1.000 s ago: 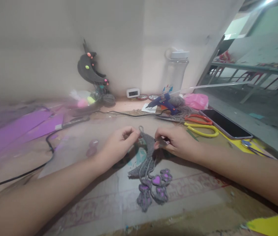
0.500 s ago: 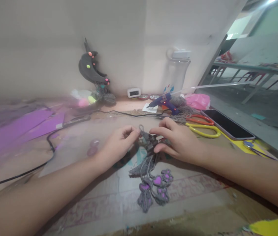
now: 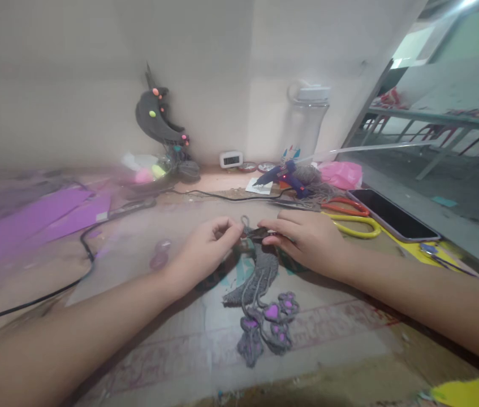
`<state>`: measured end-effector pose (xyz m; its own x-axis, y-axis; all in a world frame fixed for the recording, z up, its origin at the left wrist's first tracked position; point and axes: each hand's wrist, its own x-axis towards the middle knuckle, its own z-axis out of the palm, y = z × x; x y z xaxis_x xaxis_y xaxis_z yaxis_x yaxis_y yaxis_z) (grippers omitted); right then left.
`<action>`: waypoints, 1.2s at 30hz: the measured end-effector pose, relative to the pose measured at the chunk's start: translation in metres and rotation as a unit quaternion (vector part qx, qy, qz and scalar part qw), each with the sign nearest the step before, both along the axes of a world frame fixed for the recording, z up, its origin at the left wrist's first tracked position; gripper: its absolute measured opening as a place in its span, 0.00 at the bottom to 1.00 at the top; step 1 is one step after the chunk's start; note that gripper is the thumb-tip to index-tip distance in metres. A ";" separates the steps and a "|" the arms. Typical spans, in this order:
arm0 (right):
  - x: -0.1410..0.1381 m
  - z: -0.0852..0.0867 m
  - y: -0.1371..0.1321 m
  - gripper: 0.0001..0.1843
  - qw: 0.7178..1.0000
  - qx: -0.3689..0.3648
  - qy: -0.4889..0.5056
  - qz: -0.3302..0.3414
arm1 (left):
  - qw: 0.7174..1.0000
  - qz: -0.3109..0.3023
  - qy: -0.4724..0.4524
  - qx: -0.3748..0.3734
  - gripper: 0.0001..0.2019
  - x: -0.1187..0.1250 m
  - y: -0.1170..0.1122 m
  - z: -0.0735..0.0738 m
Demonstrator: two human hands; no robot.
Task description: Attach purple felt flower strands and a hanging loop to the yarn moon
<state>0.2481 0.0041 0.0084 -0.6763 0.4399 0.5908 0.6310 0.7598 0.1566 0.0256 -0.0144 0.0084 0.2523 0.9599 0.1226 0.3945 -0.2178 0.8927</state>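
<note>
A grey yarn-wrapped crescent (image 3: pixel 258 277) lies on the work surface, with a small loop (image 3: pixel 245 220) at its top. Grey cords run down from it to several yarn-wrapped paw-shaped charms (image 3: pixel 279 336) with purple patches. My left hand (image 3: pixel 205 249) is closed in a pinch beside the loop, at what seems to be a strand of yarn, partly hidden by the fingers. Between the thumb and fingers of my right hand (image 3: pixel 307 240) is a small dark pointed tool (image 3: pixel 258 233). Its tip points left, toward my left fingertips, over the crescent's top; its exact kind is unclear.
A blue glue gun (image 3: pixel 284 175) stands behind my right hand, its black cord (image 3: pixel 222 196) crossing the table. Yellow-handled scissors (image 3: pixel 360 229) and a phone (image 3: pixel 392 215) lie at the right. Purple sheets (image 3: pixel 52 220) are at the left; a dark crescent ornament (image 3: pixel 154 121) stands behind.
The dark tool in my right hand has turned and moved up off the crescent's body, now pointing left near my left fingertips. More of the crescent shows. My left hand has barely moved.
</note>
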 end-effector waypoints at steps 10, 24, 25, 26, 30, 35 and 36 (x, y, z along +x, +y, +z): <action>0.000 0.000 0.002 0.16 1.000 0.004 -0.004 -0.009 | 1.000 -0.010 0.005 -0.008 0.17 0.000 -0.002 -0.002; 0.001 0.000 0.002 0.15 1.000 -0.011 0.003 0.007 | 1.000 -0.018 0.004 -0.018 0.16 0.000 -0.001 -0.002; 0.001 0.000 0.002 0.15 1.000 -0.013 0.007 0.010 | 1.000 -0.020 0.004 -0.019 0.16 0.000 0.000 -0.002; 0.001 0.000 0.002 0.15 1.000 -0.014 0.011 0.013 | 1.000 -0.020 0.004 -0.021 0.16 -0.001 0.000 -0.003; 0.000 -0.001 0.001 0.16 0.999 -0.018 0.026 0.019 | 1.000 -0.016 -0.001 -0.022 0.17 0.000 -0.001 -0.003; 0.000 -0.002 0.001 0.16 1.000 -0.003 0.016 0.014 | 1.000 -0.010 -0.003 -0.009 0.16 0.001 0.000 -0.002; 0.000 -0.002 0.001 0.16 1.000 0.000 0.015 0.010 | 1.000 -0.010 -0.002 -0.009 0.16 0.001 0.000 -0.002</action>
